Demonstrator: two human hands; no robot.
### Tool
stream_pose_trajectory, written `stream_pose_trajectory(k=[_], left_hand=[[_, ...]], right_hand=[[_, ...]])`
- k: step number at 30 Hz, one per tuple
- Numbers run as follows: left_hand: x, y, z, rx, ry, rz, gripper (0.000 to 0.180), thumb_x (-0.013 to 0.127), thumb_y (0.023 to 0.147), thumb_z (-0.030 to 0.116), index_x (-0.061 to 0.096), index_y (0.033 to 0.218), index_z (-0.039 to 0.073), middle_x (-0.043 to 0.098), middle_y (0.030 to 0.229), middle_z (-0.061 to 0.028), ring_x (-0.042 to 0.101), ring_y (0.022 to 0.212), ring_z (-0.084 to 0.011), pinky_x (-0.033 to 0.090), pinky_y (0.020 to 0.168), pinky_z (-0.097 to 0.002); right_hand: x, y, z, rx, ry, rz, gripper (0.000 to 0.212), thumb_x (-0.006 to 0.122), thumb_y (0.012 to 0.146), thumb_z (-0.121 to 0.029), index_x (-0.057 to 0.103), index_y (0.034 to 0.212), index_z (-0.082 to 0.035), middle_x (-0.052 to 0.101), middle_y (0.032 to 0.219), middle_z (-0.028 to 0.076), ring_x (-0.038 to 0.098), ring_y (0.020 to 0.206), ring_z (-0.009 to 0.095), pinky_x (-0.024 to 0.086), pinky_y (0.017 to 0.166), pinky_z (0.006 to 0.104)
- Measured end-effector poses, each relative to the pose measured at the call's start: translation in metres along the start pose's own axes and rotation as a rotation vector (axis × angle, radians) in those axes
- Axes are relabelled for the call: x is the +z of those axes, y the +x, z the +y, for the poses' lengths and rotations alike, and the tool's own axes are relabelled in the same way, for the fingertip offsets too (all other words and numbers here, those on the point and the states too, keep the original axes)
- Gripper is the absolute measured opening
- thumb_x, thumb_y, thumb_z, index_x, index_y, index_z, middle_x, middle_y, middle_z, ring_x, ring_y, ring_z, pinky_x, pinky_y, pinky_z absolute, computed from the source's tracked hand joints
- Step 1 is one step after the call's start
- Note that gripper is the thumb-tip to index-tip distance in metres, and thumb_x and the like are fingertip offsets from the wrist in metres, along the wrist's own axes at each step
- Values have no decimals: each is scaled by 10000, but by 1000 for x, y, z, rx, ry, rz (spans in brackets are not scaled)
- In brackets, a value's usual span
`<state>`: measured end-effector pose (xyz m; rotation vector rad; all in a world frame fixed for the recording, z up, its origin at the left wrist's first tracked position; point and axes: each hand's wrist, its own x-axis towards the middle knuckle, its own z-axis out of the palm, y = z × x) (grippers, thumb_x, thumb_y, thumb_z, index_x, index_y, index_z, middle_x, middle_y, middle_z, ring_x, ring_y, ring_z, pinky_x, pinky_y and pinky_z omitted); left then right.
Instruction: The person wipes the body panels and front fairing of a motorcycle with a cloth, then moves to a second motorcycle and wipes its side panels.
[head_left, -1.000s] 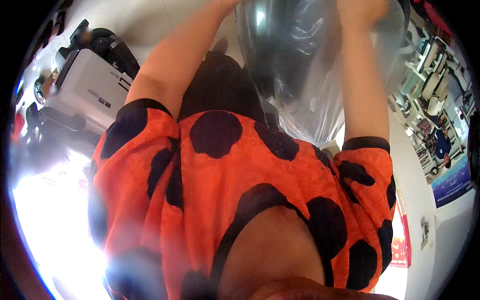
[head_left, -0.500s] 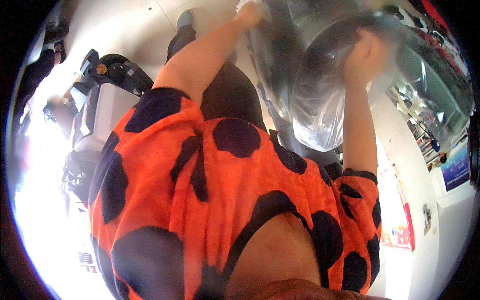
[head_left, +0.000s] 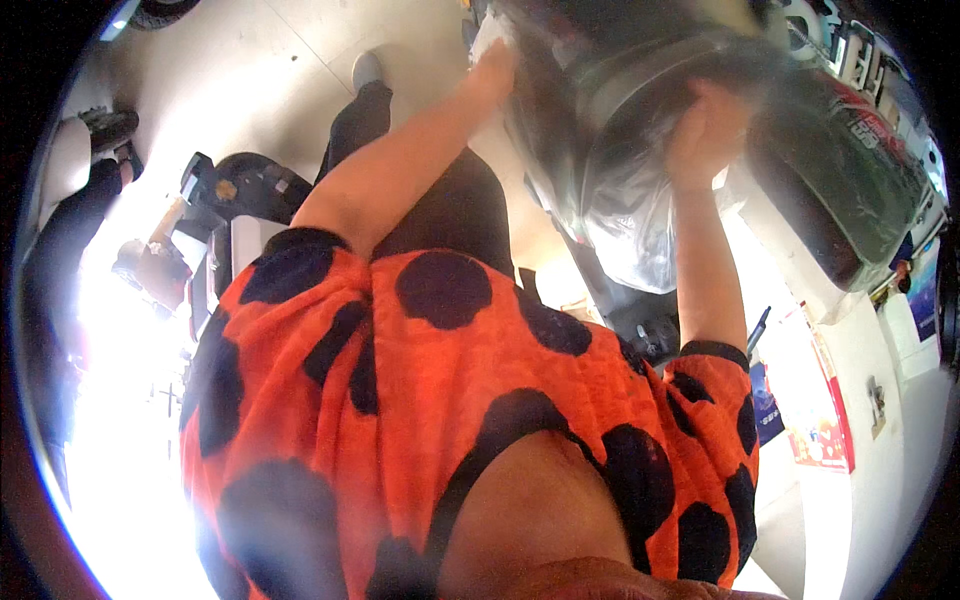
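A clear plastic sheet [head_left: 625, 215] is draped over a dark, bulky vehicle part [head_left: 640, 70] at the top of the head view. My left hand [head_left: 495, 72] grips the sheet's left edge with closed fingers. My right hand [head_left: 703, 128] clutches a bunched fold of the same sheet near its middle. Both arms reach forward and up from my orange top with black spots [head_left: 450, 400]. A dark padded seat [head_left: 835, 170] under plastic lies to the right of my right hand. The image is blurred around the hands.
A small scooter [head_left: 235, 195] stands on the pale floor to the left, with another person in dark clothes [head_left: 85, 200] beyond it. My shoe [head_left: 367, 68] is on the floor ahead. Posters [head_left: 822, 430] hang on the white wall at right. Bright glare fills the lower left.
Both hands have stayed on the plastic sheet while my view swung; the sheet and hands now sit slightly lower and closer, and the covered seat has come into view at right.
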<state>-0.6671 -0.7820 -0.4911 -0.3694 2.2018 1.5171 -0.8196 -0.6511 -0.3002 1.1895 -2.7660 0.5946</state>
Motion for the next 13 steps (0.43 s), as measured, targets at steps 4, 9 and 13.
stream_pose_trajectory(k=[4, 9, 13], left_hand=[[-5, -39, 27, 50, -622, 166, 381, 420, 925, 162, 395, 1260, -16, 452, 1263, -147, 416, 1180, -234, 310, 998, -319], [-35, -33, 70, 138, -673, 232, 345, 392, 898, 138, 466, 1224, 56, 493, 1197, -142, 462, 1130, -248, 370, 957, -341], [-54, -1, 95, 452, -340, 281, 366, 379, 950, 173, 420, 1279, 19, 448, 1308, -101, 437, 1182, -203, 331, 988, -303]], right_hand=[[2, 0, -2, 40, 35, 3, 289, 392, 889, -217, 613, 980, -56, 593, 977, 134, 558, 904, 295, 417, 833, 380], [14, -27, 36, -77, -120, -43, 311, 425, 889, -225, 549, 1123, -62, 544, 1119, 139, 513, 1043, 271, 377, 928, 357], [6, -30, 38, 65, -152, -134, 310, 389, 902, -220, 535, 1141, -88, 547, 1153, 120, 502, 1071, 275, 357, 940, 360]])
